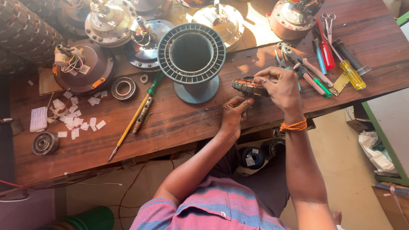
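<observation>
Both hands are holding 1 round stator core with copper windings just above the near edge of the wooden workbench: the left hand is pinching its lower rim between thumb and fingers, and the right hand is closing over its right side, an orange thread band sitting on that wrist. Just beside the core, a slotted grey ring on a blue pedestal is standing upright, while pliers, scissors and a yellow-handled screwdriver are lying to the right and a long yellow-shafted screwdriver is lying to the left.
</observation>
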A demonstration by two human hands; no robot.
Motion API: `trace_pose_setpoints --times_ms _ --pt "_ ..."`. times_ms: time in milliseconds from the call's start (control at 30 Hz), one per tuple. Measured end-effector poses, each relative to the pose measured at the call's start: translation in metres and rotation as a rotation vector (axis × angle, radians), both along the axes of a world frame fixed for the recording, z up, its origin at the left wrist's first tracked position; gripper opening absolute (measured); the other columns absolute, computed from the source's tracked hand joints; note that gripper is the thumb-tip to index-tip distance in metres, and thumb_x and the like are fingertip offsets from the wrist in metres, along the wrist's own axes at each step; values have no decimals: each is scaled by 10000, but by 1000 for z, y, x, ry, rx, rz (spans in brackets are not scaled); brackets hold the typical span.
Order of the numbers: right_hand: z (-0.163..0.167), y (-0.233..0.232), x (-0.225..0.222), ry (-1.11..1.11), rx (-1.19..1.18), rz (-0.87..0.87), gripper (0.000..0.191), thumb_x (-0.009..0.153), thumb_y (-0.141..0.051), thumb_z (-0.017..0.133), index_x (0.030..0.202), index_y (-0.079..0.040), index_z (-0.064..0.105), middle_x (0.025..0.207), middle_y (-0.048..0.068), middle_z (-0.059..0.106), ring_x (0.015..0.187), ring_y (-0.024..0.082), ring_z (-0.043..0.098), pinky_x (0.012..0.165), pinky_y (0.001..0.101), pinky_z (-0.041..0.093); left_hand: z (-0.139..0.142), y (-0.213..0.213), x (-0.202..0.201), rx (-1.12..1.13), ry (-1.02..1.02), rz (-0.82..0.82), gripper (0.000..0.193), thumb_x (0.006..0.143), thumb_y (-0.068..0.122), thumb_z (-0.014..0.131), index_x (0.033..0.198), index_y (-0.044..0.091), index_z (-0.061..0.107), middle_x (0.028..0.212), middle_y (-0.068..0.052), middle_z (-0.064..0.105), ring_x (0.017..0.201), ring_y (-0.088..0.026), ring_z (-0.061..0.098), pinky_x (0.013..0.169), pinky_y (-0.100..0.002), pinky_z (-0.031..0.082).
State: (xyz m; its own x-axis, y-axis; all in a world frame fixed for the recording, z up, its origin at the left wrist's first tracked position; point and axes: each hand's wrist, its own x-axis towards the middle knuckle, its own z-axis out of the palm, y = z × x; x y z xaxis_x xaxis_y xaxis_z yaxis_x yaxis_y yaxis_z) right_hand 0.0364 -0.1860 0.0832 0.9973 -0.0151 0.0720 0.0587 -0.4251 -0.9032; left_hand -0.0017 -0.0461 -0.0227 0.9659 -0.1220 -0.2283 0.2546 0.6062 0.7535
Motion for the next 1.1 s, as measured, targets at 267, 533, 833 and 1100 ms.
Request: trace_pose_setpoints --times_ms 267,533,833,1100 --pt "-7 -8 5 -83 121 22 92 944 -20 744 1024 25 748 888 45 767 811 57 714 707 201 571 6 -5 -7 155 -99 96 95 894 164 799 884 81 754 672 82 631 557 -3 469 501 -195 318" --pt "-25 -22 6 -84 -110 -198 83 931 -45 800 979 22 793 644 102 571 639 79 433 556 244 316 14 -11 0 102 -36 109 59 893 151 781 912 96 768 661 98 599 539 3 426 481 -196 288" --pt "-16 -29 -79 -141 -16 -108 84 937 -31 763 1019 -14 762 867 -15 721 772 6 598 672 189 470 5 -17 0 131 -92 121 40 909 134 778 916 95 777 737 82 664 593 -8 447 542 -212 347" --pt "-35 13 -82 -457 -379 -132 94 913 30 757 1002 17 731 925 168 740 843 279 729 724 345 554 2 -12 2 196 -130 60 97 947 138 761 1009 63 758 767 78 666 618 -8 470 547 -214 339"
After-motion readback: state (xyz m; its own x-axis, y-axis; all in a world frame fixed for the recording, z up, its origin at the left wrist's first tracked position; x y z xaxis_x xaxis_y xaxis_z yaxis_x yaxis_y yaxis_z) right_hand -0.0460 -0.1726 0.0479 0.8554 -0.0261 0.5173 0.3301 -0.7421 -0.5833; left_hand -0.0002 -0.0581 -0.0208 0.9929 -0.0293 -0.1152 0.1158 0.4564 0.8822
